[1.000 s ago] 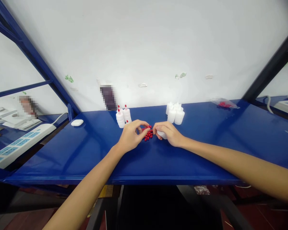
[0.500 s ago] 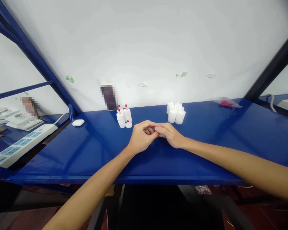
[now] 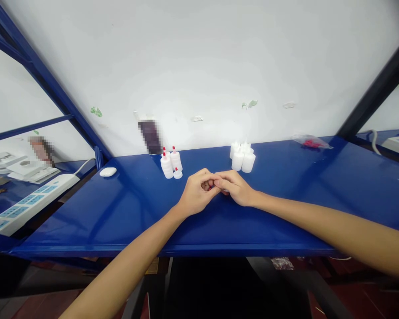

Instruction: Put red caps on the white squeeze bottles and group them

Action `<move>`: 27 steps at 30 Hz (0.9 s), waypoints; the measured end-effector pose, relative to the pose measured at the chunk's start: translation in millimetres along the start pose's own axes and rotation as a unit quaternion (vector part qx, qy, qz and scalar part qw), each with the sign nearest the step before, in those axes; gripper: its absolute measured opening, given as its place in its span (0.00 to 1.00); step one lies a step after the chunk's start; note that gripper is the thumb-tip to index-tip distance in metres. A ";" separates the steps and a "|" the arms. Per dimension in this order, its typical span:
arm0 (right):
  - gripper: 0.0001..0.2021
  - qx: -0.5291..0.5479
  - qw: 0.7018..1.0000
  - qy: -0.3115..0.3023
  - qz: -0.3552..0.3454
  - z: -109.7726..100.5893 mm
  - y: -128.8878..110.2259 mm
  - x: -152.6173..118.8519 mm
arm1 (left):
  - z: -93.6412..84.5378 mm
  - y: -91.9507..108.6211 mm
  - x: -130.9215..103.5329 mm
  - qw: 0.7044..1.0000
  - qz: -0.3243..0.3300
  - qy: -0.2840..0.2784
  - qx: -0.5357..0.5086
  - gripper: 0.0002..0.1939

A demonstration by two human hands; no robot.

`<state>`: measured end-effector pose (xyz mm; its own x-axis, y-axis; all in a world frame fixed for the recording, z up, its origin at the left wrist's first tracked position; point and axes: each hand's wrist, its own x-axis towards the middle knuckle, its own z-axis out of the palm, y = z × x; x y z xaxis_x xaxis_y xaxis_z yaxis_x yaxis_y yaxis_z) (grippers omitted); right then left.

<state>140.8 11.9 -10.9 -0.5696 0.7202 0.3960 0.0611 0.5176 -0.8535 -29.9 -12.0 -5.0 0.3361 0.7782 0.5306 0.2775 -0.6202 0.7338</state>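
Note:
Above the middle of the blue table, my left hand point(image 3: 199, 190) and my right hand point(image 3: 235, 188) meet, fingers curled and fingertips touching. A spot of red, like the small red tip cap point(image 3: 210, 188) of a bottle, shows within my left fingers. Under my right fingers a little of a white piece is visible, perhaps a nozzle lid; most of it is hidden. White squeeze bottles with red tips point(image 3: 167, 165) stand in a cluster behind my left hand, with a loose red-tipped nozzle lid point(image 3: 177, 173) in front. Several white bottles without red tips point(image 3: 248, 162) stand behind my right hand.
A clear bag of red pieces point(image 3: 311, 142) lies at the back right of the blue table point(image 3: 119, 212). At the left are a white oval object point(image 3: 108, 172) and a white power strip point(image 3: 36, 199). Blue frame posts point(image 3: 58, 95) rise at the sides.
My left hand has tilted slightly and its fingers have closed in further, so less red shows between the hands. My right hand stays nearly in place. The view has shifted slightly.

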 end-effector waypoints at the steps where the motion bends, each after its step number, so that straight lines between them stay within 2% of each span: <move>1: 0.14 -0.010 1.000 0.001 -0.001 -0.1 -0.4 -0.5 | 0.0 0.0 -0.1 1.000 0.003 -0.005 0.000 0.05; 7: 0.11 -0.025 1.000 0.003 -0.017 -1.0 -0.5 -3.1 | -0.7 1.3 -0.3 0.999 0.020 -0.025 0.023 0.06; 12: 0.05 0.002 1.000 0.005 -0.008 -0.8 3.0 -4.4 | -1.2 -1.4 -0.4 0.998 0.039 -0.026 0.049 0.06; 17: 0.11 0.029 0.999 0.013 -0.003 0.9 4.8 -3.1 | 1.4 -2.0 -0.2 0.999 0.018 -0.040 0.024 0.08; 19: 0.13 0.024 0.999 0.023 0.003 1.0 4.0 -2.0 | -2.7 -2.9 0.7 1.000 -0.002 -0.013 -0.003 0.10; 21: 0.13 0.015 0.999 0.031 0.014 0.5 2.4 -1.1 | -15.0 -6.7 1.9 0.998 -0.009 0.056 0.018 0.11; 23: 0.12 0.006 0.999 0.032 0.024 0.0 0.5 -0.5 | -35.6 -13.7 2.7 0.985 -0.001 0.134 0.107 0.10; 25: 0.12 -0.005 0.999 0.028 0.030 -0.2 -0.8 -0.1 | -59.9 -22.8 2.7 0.960 0.000 0.167 0.225 0.10; 27: 0.13 -0.017 0.999 0.030 0.029 -0.1 -1.1 0.3 | -81.0 -31.2 2.3 0.937 -0.020 0.171 0.303 0.11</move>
<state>140.6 11.7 -9.8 -0.5140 0.7753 0.3670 0.1206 0.4889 -0.8640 -110.7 17.2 7.8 0.0350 0.7241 0.6888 0.7788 -0.4516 0.4353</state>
